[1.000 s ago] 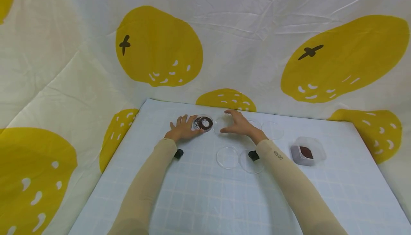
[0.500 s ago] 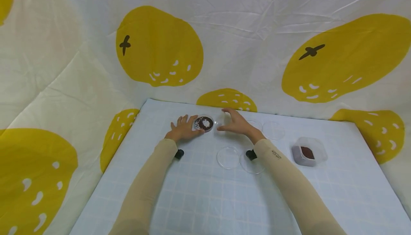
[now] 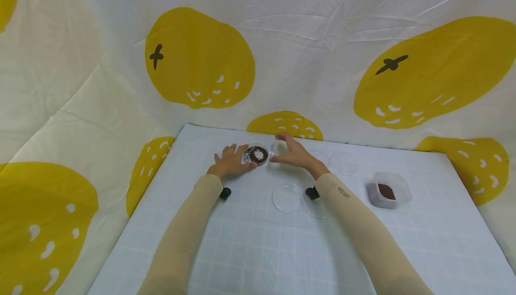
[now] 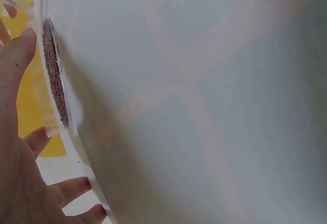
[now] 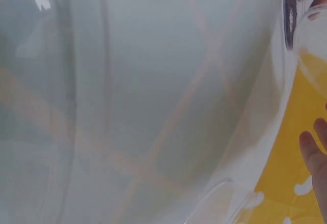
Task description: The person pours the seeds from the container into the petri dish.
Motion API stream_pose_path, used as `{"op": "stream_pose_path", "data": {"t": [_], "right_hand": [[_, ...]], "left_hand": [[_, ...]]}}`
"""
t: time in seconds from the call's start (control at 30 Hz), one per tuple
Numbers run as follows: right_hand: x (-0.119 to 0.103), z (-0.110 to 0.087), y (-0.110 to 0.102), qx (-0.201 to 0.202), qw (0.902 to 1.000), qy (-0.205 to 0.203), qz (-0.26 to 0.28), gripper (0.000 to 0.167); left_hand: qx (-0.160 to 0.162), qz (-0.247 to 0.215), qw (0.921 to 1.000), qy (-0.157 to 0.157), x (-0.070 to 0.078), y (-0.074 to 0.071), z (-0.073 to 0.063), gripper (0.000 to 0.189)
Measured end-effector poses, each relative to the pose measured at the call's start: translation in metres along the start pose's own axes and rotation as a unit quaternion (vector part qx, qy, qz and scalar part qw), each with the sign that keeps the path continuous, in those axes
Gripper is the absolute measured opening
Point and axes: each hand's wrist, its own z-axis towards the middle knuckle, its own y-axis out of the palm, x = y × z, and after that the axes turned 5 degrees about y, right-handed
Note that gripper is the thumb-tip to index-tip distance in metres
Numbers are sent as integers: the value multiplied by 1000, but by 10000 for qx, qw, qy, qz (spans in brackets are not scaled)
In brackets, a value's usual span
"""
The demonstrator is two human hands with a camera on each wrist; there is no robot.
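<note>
A clear petri dish (image 3: pixel 247 157) of dark brown granules, with white bits on top, lies at the back of the table. My left hand (image 3: pixel 229 164) holds it from the left, thumb at the near side and index finger at the far side, the other fingers spread. In the left wrist view the granules (image 4: pixel 54 73) show edge-on through the dish wall. Just to the right, my right hand (image 3: pixel 296 154) holds a clear round lid (image 3: pixel 272 150) between thumb and fingers, tilted beside the dish. That lid (image 5: pixel 313 43) appears at the right edge of the right wrist view.
Clear round dish pieces lie on the pale checked cloth (image 3: pixel 250 250): one (image 3: pixel 286 198) and another (image 3: pixel 316 209) in front, and a further one (image 3: pixel 343 164) behind the right wrist. An open plastic tub (image 3: pixel 376 200) with brown material stands at the right. A fruit-print curtain (image 3: pixel 298 62) rises behind.
My right hand has moved left toward the filled dish, lifting and tilting the clear lid off the cloth. My left hand has stayed at the filled dish.
</note>
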Motion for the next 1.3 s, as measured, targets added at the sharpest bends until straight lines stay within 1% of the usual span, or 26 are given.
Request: {"op": "stream_pose_path", "data": {"t": [0.2,0.37,0.5,0.8,1.1,1.3], "right_hand": [[-3,3,4,-44,9997,-137,187,91],[-6,5,8,-134,9986,-224,464,90],[-7,8,11,-208,9978,-220,582,88],[-14,15,16,-316,9971,-211,662,89],[-18,21,16,-406,9962,-415,646,89],[-20,23,17,-450,9964,-489,518,88]], "left_hand": [[51,-35,10000,14,0,0,0,92],[55,-10,10000,10,-1,1,0,93],[51,-43,10000,13,-1,1,0,93],[12,-95,10000,6,0,-1,-1,91],[-31,-122,9999,20,-4,1,2,91],[-74,-178,9998,42,-5,1,2,92]]}}
